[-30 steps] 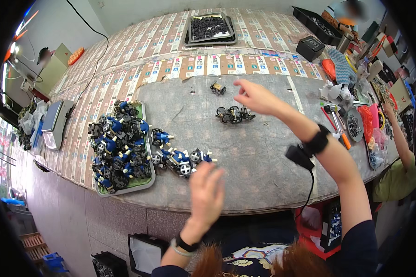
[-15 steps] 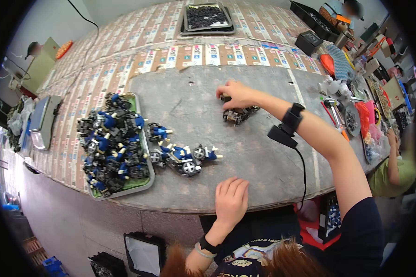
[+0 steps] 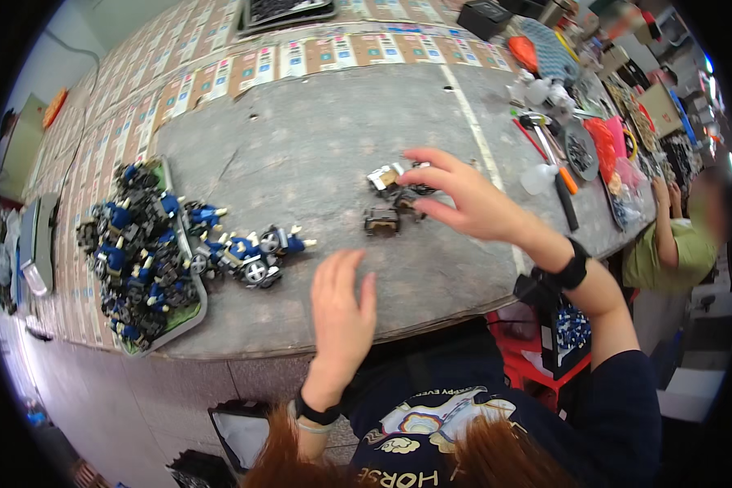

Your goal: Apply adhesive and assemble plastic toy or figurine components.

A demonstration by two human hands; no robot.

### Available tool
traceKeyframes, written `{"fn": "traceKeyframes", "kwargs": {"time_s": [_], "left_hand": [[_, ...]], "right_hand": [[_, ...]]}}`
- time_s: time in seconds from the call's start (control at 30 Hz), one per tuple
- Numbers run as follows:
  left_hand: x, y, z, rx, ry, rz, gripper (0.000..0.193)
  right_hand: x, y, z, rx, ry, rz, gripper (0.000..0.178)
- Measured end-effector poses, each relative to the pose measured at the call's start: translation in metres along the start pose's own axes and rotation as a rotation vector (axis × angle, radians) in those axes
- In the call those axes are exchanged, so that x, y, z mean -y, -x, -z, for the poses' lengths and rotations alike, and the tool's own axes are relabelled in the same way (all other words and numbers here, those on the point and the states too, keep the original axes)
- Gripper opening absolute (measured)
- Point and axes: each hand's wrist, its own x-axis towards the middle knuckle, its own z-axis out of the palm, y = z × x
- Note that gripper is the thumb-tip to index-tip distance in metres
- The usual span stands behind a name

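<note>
My right hand [image 3: 462, 198] is over the middle of the table with its fingers spread and nothing held in them. Just left of its fingertips lies a small group of dark, shiny mechanical parts [image 3: 382, 220], some with silver and tan faces; my fingers partly cover them. My left hand [image 3: 342, 302] is raised at the table's front edge, its fingers stretched out and thumb apart, holding nothing. Farther left, several blue-and-black toy-like assemblies [image 3: 256, 271] with grey spoked wheels and cream tips lie on the table beside a heaped pile of similar assemblies [image 3: 142, 268].
That pile fills a green-lined metal tray [image 3: 197, 313]. A hammer [image 3: 564, 199], a white bottle [image 3: 537, 179], a grey dish [image 3: 579, 150] and plastic bags lie at the right. Beyond them sits another person in a green top [image 3: 667, 252]. A scale [image 3: 37, 244] stands far left.
My right hand has drawn back from the dark parts and its fingers have spread. Those parts now lie more loosely apart. My left hand has risen and opened. The whole view has shifted.
</note>
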Motion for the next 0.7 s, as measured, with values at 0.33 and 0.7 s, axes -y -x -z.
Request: {"fn": "traceKeyframes", "kwargs": {"time_s": [0.33, 0.7], "left_hand": [[-0.023, -0.037, -0.012, 0.265, -0.253, -0.026, 0.051], [0.008, -0.056, -0.04, 0.397, -0.359, -0.115, 0.041]], "right_hand": [[0.015, 0.229, 0.006, -0.379, -0.598, -0.559, 0.019], [-0.172, 0.544, -0.067, -1.051, 0.032, -1.808, 0.076]]}}
